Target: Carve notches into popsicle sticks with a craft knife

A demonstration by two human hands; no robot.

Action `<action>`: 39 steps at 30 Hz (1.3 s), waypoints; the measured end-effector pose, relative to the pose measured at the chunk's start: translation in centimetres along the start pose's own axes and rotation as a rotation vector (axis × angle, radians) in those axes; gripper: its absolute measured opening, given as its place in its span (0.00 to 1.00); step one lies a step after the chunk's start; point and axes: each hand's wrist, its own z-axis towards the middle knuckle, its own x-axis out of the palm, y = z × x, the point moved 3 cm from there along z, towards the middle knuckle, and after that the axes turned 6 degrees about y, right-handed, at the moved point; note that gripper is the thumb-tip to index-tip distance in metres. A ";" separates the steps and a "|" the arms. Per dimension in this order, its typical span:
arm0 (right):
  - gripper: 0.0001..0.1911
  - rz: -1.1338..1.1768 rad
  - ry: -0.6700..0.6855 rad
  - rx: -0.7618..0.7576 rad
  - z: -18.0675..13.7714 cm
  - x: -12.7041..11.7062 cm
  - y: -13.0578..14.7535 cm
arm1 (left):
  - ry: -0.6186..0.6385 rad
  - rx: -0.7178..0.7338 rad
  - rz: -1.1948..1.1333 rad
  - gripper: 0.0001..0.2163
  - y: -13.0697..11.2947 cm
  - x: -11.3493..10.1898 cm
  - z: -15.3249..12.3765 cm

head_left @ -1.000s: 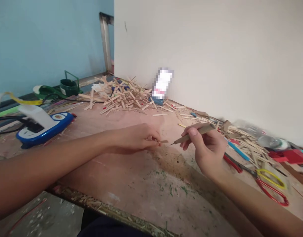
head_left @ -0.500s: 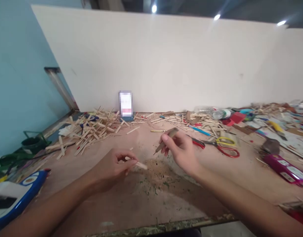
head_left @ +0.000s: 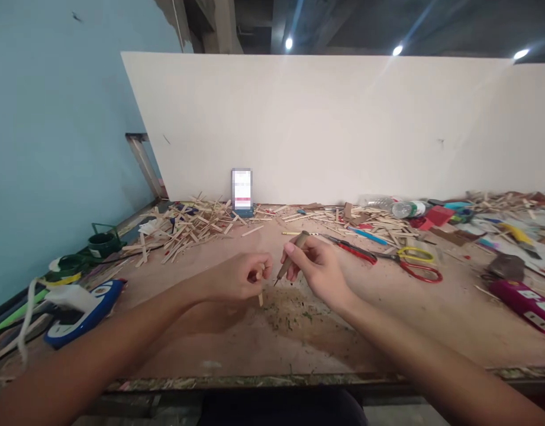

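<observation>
My left hand (head_left: pixel 241 276) is closed around a short wooden stick (head_left: pixel 260 291), which points down from my fingers toward the table. My right hand (head_left: pixel 314 264) grips a brown-handled pointed tool (head_left: pixel 292 255) like a pen, its tip angled down-left and close to the stick. Both hands hover just above a patch of wood shavings and green specks (head_left: pixel 290 307) on the plywood table (head_left: pixel 236 337).
A heap of wooden sticks (head_left: pixel 183 228) lies at the back left by a phone (head_left: pixel 242 190) leaning on the white board. Red-handled pliers (head_left: pixel 356 251) and scissors (head_left: pixel 416 263), a bottle (head_left: pixel 405 208) and clutter lie to the right. A blue device (head_left: pixel 83 310) sits at the left edge.
My hands came closer together; the stick turned from lying sideways to pointing down, and the tool tip moved next to it. The camera view swung, showing more of the left side.
</observation>
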 end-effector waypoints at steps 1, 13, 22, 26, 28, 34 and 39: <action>0.31 0.003 -0.006 -0.005 -0.1 0.0 -0.4 | 0.033 -0.019 -0.016 0.09 0.3 0.2 0.1; 0.28 -0.003 0.017 -0.090 -1.8 0.6 -1.4 | 0.035 0.109 0.023 0.09 0.5 -0.3 -1.1; 0.23 -0.010 0.058 -0.074 -2.3 1.1 -1.4 | 0.012 0.191 -0.038 0.08 1.7 0.2 -1.1; 0.23 -0.002 0.096 -0.080 -2.3 1.5 -1.3 | 0.003 0.224 -0.160 0.10 1.9 0.7 -0.6; 0.22 -0.007 0.089 -0.086 -2.3 1.7 -1.3 | -0.001 0.242 -0.212 0.11 2.0 0.7 -0.5; 0.20 -0.040 0.025 -0.122 -2.4 1.6 -1.1 | 0.032 0.232 -0.325 0.19 3.7 0.8 0.0; 0.20 -0.065 0.004 -0.131 -2.4 1.1 -0.9 | 0.089 0.203 -0.352 0.21 4.3 1.1 0.2</action>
